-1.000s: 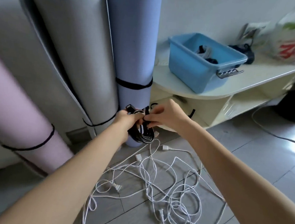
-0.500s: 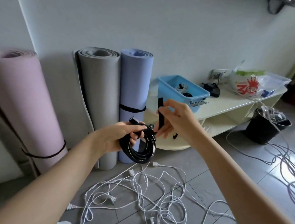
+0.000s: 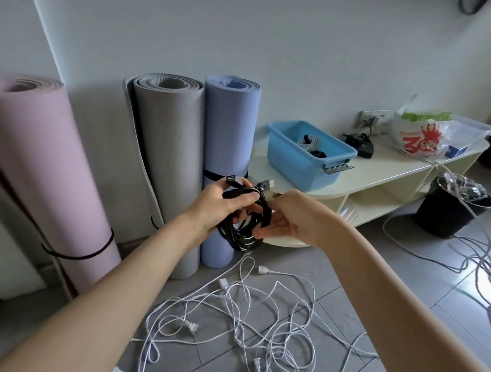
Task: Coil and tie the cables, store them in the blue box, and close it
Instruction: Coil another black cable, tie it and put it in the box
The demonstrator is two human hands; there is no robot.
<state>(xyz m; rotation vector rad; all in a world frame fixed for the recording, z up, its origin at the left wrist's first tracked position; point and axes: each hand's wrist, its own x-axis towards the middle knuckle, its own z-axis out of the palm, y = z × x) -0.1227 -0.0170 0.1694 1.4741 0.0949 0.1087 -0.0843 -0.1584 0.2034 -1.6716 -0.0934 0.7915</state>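
The left hand (image 3: pixel 222 203) holds a coiled black cable (image 3: pixel 242 226) at the top of the coil, thumb over the strands; its grip is curled round the bundle. The right hand (image 3: pixel 291 218) meets the coil from the other side, fingers curled against the strands near the plug ends (whether it pinches a tie cannot be told). The coil hangs in the air in front of a blue rolled mat (image 3: pixel 227 143). The blue box (image 3: pixel 296 160) stands open on the pale counter (image 3: pixel 386 173), well behind the hands, with coiled cables inside. A tangle of white cables (image 3: pixel 256 327) lies on the tiled floor (image 3: pixel 406 286) below.
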